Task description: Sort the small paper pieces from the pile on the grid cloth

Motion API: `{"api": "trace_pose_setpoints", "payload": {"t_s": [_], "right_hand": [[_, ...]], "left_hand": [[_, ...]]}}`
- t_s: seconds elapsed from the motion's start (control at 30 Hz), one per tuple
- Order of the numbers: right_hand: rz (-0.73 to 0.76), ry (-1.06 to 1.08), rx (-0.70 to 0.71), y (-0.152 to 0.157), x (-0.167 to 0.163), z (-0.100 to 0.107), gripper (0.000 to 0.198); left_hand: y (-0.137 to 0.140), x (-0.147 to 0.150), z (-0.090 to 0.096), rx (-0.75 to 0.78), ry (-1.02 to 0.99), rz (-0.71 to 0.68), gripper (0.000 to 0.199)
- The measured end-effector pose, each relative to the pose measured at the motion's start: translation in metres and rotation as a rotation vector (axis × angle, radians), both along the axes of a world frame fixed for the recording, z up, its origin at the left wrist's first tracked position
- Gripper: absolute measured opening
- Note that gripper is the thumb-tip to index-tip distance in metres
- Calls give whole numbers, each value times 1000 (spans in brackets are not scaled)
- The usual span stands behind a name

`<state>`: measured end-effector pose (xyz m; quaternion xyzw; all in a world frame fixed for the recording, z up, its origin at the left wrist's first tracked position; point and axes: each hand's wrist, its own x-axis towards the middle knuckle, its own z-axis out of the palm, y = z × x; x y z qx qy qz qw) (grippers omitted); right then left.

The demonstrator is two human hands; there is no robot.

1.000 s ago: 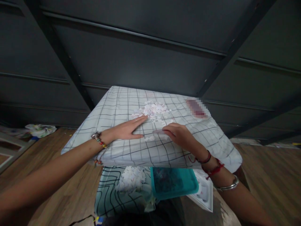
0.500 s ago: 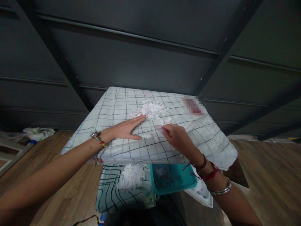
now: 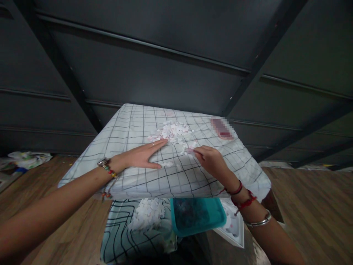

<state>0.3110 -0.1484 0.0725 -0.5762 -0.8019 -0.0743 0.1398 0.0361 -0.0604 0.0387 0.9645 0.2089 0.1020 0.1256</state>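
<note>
My left hand (image 3: pixel 141 156) lies flat with thumb and fingers spread on the checked cloth, fingertips at the near edge of a heap of small white paper-like pieces (image 3: pixel 174 129). A few white pieces (image 3: pixel 167 164) lie by its thumb. My right hand (image 3: pixel 210 159) is closed in a pinch on a thin, pale pinkish, see-through piece (image 3: pixel 189 150), just above or touching loose bits in front of the heap. What exactly this piece is, I cannot make out.
The cloth-covered table (image 3: pixel 132 121) stands against a dark panelled wall. A blurred-out pinkish object (image 3: pixel 222 129) lies at its back right. Below the front edge are a teal tub (image 3: pixel 217 213) with dark contents, another white heap (image 3: pixel 149 214) and a white box (image 3: pixel 237 235).
The view has shifted slightly, so the table appears further left and lower. My right hand has moved its pinched piece a little against the loose bits; my left hand stays spread.
</note>
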Motion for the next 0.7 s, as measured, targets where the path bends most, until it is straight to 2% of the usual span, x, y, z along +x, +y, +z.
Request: {"api": "trace_pose_setpoints", "payload": {"t_s": [0.13, 0.27, 0.43, 0.7], "right_hand": [[-70, -15, -12, 0, 2, 1, 24], [21, 11, -122, -1, 0, 1, 21], [-22, 65, -63, 2, -3, 4, 20], [111, 54, -126, -7, -7, 2, 19]], "left_hand": [[-1, 1, 2, -10, 11, 8, 89], [-3, 1, 4, -28, 16, 19, 88], [-3, 2, 6, -31, 42, 29, 87], [-2, 3, 6, -18, 58, 11, 88]]}}
